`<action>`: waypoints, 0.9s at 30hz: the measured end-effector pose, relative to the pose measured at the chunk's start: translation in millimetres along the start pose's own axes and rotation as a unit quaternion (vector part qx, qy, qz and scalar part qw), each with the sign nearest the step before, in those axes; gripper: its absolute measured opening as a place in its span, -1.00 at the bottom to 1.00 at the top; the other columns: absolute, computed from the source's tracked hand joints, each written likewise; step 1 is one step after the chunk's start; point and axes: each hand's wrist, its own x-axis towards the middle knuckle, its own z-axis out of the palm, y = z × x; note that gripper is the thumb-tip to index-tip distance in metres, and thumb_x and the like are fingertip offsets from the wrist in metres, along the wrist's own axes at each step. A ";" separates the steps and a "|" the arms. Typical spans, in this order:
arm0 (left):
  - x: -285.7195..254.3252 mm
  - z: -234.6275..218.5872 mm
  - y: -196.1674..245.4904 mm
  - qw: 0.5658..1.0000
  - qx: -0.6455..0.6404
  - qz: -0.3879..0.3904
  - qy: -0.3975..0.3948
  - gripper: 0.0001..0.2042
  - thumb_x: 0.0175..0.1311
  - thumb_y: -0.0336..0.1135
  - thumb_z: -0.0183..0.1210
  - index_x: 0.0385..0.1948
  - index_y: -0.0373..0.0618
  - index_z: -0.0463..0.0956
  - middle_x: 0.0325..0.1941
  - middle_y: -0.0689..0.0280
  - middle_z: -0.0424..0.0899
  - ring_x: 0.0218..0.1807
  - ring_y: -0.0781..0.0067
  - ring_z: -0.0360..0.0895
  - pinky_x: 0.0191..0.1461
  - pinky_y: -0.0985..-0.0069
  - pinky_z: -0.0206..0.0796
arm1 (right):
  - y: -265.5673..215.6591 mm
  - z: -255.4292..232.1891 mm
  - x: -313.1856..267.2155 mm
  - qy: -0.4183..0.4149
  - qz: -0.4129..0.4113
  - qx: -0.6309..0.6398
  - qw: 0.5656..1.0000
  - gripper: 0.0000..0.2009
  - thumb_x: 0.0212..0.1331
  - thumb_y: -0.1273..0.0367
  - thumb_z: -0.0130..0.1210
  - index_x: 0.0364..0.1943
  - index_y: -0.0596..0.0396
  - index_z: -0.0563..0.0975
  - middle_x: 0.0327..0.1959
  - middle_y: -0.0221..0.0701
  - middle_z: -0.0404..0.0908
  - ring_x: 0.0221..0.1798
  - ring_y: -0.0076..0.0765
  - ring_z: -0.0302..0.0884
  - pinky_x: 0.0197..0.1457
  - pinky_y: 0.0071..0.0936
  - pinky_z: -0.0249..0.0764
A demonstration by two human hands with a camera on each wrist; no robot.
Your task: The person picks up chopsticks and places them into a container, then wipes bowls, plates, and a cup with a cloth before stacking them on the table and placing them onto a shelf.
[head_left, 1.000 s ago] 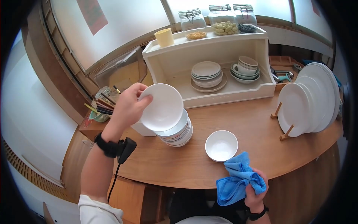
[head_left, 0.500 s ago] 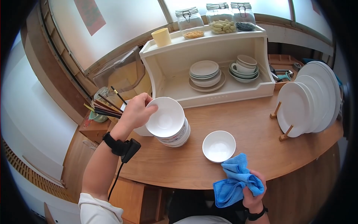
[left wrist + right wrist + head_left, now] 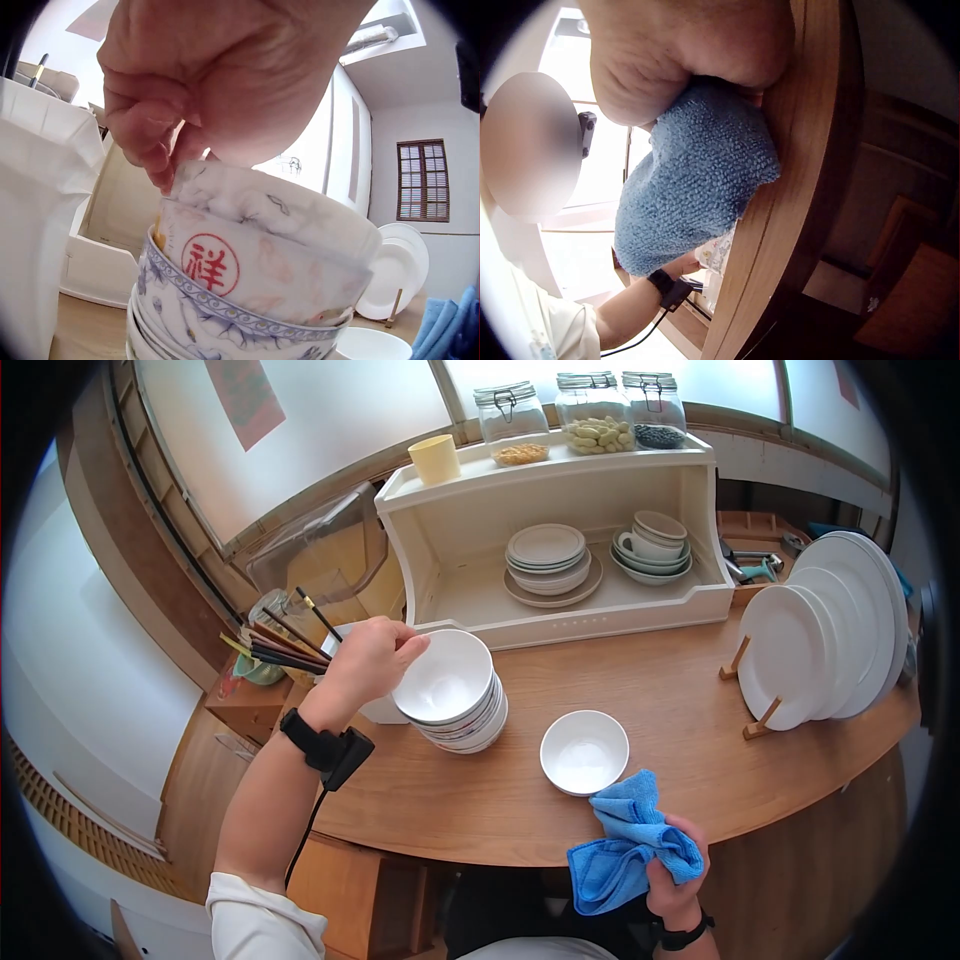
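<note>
My left hand [image 3: 372, 658] pinches the rim of a white bowl [image 3: 447, 678], which sits tilted on top of a stack of bowls [image 3: 486, 728]. In the left wrist view, the fingertips meet the rim of that top bowl [image 3: 277, 202], which has a faint floral pattern. Below it are a bowl with a red printed character [image 3: 300, 270] and a blue-patterned bowl [image 3: 225, 315]. Near the table's front edge, my right hand [image 3: 682, 875] grips a crumpled blue cloth [image 3: 625, 850]. A single white bowl [image 3: 585, 753] stands upright just beyond the cloth.
A cream shelf [image 3: 640, 622] at the back holds stacked dishes, with several glass jars and a yellow cup [image 3: 434, 459] on top. White plates [image 3: 785, 660] stand in a wooden rack at right. Chopsticks [image 3: 285, 645] stick out left of my left hand.
My left hand has lowered the white bowl onto the stack, moving it down and slightly right. The right hand still holds the cloth in nearly the same place.
</note>
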 end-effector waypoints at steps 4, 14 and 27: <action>-22.2 -8.6 22.7 0.974 0.003 0.111 0.195 -0.77 0.24 -0.25 0.17 -0.22 -0.22 0.59 -0.47 0.15 0.54 -0.39 0.31 0.51 -0.30 0.42 0.34 | -4.8 -2.4 0.9 0.002 0.024 -0.017 1.000 -0.47 0.12 0.24 0.21 0.09 0.32 0.37 -0.02 -0.14 0.55 -0.03 -0.28 0.54 0.09 -0.41 0.42; -146.6 114.3 85.9 0.920 -0.385 0.067 -0.011 -0.56 0.25 -0.22 0.20 0.04 -0.34 0.38 -0.14 0.12 0.57 -0.20 0.35 0.56 -0.19 0.48 0.42 | -5.9 -24.8 35.5 0.161 0.086 0.229 0.956 -0.49 0.42 0.06 -0.25 0.27 0.11 0.27 0.19 -0.26 0.42 0.17 -0.19 0.43 0.24 -0.23 0.38; -106.1 166.6 88.4 0.881 -0.470 -0.019 -0.054 -0.52 0.19 -0.31 0.20 0.18 -0.15 0.39 -0.11 0.17 0.49 -0.12 0.39 0.47 -0.09 0.48 0.35 | -15.0 46.3 122.8 -0.204 0.200 0.044 0.957 -0.29 0.14 0.44 0.24 0.34 0.23 0.11 0.21 -0.30 0.37 0.25 -0.41 0.30 0.31 -0.40 0.25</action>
